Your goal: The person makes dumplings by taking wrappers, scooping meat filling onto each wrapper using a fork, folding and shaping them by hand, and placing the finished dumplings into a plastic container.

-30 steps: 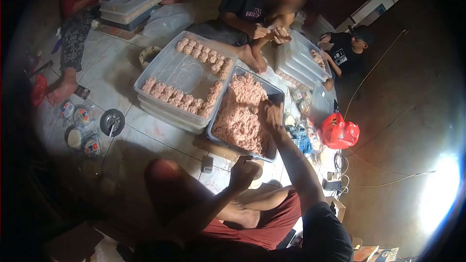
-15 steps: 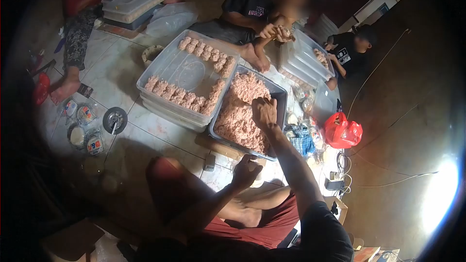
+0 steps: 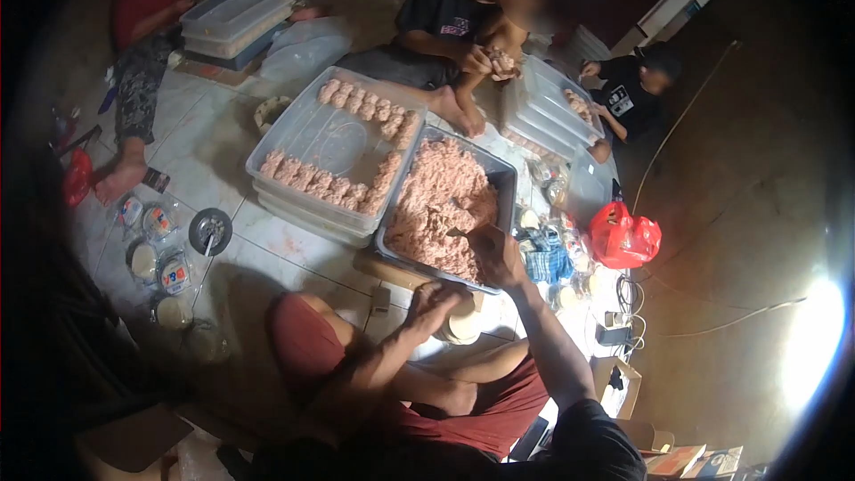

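A grey tub (image 3: pixel 510 185) holds a large heap of pale pink minced meat (image 3: pixel 445 183). Over the tub's near right corner, my right hand (image 3: pixel 500 258) is closed around a thin, flat-ended tool (image 3: pixel 457 232), its tip at the meat. My left hand (image 3: pixel 435 303) is in front of the tub with fingers curled; what they hold, if anything, is hidden. Right beside it stands a stack of round, pale wrappers (image 3: pixel 461 324). To the tub's left, a clear plastic box (image 3: pixel 343 147) has rows of shaped meat pieces (image 3: pixel 316 180) along its sides.
Several packets of round wrappers (image 3: pixel 174 272) and a dark bowl (image 3: pixel 210 232) lie on the left floor. Across from me a person (image 3: pixel 459 22) handles a meat piece beside stacked boxes (image 3: pixel 543 111). A red bag (image 3: pixel 625 236) and cables (image 3: pixel 631 298) are at right.
My right hand has drawn back toward me from over the meat, and the tool tip now shows. My left hand has shifted slightly left, revealing the wrapper stack. The view has shifted slightly.
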Demonstrator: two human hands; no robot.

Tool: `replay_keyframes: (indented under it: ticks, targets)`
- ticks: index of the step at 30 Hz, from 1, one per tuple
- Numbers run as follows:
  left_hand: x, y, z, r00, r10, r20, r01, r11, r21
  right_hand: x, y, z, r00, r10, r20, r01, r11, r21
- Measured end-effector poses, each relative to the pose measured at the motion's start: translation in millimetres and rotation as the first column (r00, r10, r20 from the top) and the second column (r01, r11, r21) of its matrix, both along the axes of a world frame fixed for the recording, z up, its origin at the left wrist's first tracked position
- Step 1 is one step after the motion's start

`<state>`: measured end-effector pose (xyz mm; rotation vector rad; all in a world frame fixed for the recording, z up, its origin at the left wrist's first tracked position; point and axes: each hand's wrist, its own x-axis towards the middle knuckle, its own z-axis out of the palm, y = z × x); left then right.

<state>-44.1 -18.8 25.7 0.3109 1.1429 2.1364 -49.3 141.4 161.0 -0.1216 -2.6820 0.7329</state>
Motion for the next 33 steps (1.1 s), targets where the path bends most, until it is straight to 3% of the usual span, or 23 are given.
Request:
replay_keyframes:
  ticks: [1, 2, 4, 5, 6, 8, 9, 11, 14, 20, 21, 22, 24, 26, 28, 30, 32, 33]
  targets:
    - [-5.6, -4.7, 11.1, 1.0, -0.006, 0.026, 0.005, 1.0, 0.023, 12.0, -3.0, 7.1, 0.986, -0.092, 0.142, 0.114, 0.98, -0.16]
    - [-10.8, -4.8, 14.9, 0.995, 0.038, 0.091, -0.04, 0.999, 0.029, 25.8, -12.1, 18.7, 0.977, -0.12, 0.176, 0.166, 0.947, -0.276]
    - [-17.4, -9.4, 37.5, 0.915, -0.057, 0.399, -0.051, 0.966, 0.254, 51.3, -14.7, 20.5, 0.982, -0.132, 0.134, 0.169, 0.929, -0.328]
    - [-23.0, -14.0, 52.9, 0.882, -0.105, 0.46, -0.071, 0.935, 0.348, 62.5, -27.7, 29.7, 0.994, -0.104, -0.04, 0.09, 0.959, -0.267]
    - [-28.2, -16.7, 62.9, 0.843, -0.154, 0.515, -0.101, 0.895, 0.434, 75.2, -22.7, 10.8, 0.989, -0.131, -0.067, 0.112, 0.966, -0.235]
    - [-32.5, -15.7, 76.1, 0.87, -0.164, 0.466, -0.108, 0.858, 0.503, 93.4, -44.4, 16.9, 0.974, -0.154, -0.167, 0.115, 0.968, -0.225]
    - [-30.6, -18.7, 87.2, 0.866, -0.22, 0.449, -0.1, 0.804, 0.587, 100.5, -40.9, -6.4, 0.964, -0.148, -0.219, 0.118, 0.982, -0.146]
    - [-25.2, -17.5, 90.4, 0.841, -0.337, 0.423, -0.078, 0.699, 0.711, 109.8, -48.8, -30.2, 0.965, -0.136, -0.225, 0.089, 0.974, -0.207]
    - [-13.3, -16.0, 88.6, 0.902, -0.216, 0.373, -0.078, 0.769, 0.634, 117.8, -59.9, -19.6, 0.95, -0.158, -0.269, 0.087, 0.962, -0.258]
    - [3.9, -19.8, 92.2, 0.861, -0.339, 0.379, 0.049, 0.797, 0.602, 143.2, -61.3, -31.7, 0.979, 0.018, -0.201, -0.082, 0.946, -0.314]
    - [3.0, -23.7, 84.5, 0.83, -0.314, 0.461, -0.022, 0.807, 0.59, 150.2, -55.1, -26.1, 0.989, 0.049, -0.138, -0.068, 0.988, -0.137]
    - [-0.8, -26.2, 77.0, 0.795, -0.288, 0.534, -0.091, 0.814, 0.574, 158.6, -49.7, -18.4, 0.998, 0.061, 0.023, -0.057, 0.987, -0.149]
    - [-5.6, -32.5, 61.3, 0.77, -0.26, 0.582, -0.123, 0.835, 0.536, 171.9, -48.2, -2.4, 0.993, 0.054, 0.101, -0.044, 0.994, -0.098]
    - [-6.8, -37.3, 54.4, 0.743, -0.222, 0.631, -0.195, 0.831, 0.522, 173.2, -46.7, -5.1, 0.998, 0.041, 0.04, -0.035, 0.989, -0.143]
    - [-0.2, -38.1, 58.6, 0.75, -0.275, 0.602, -0.136, 0.826, 0.547, 175.9, -48.8, -14.9, 1.0, 0.02, -0.019, -0.023, 0.984, -0.176]
    - [12.4, -34.5, 81.4, 0.731, -0.406, 0.548, 0.116, 0.866, 0.487, 172.5, -54.0, -39.9, 0.99, 0.117, -0.078, -0.132, 0.963, -0.237]
    - [3.8, -37.8, 71.5, 0.738, -0.401, 0.543, 0.13, 0.874, 0.469, 177.6, -46.5, -27.2, 0.993, 0.107, -0.045, -0.115, 0.964, -0.241]
    - [-0.7, -41.9, 67.4, 0.715, -0.371, 0.592, 0.097, 0.892, 0.442, 180.5, -42.7, -8.1, 0.993, 0.085, 0.078, -0.075, 0.99, -0.12]
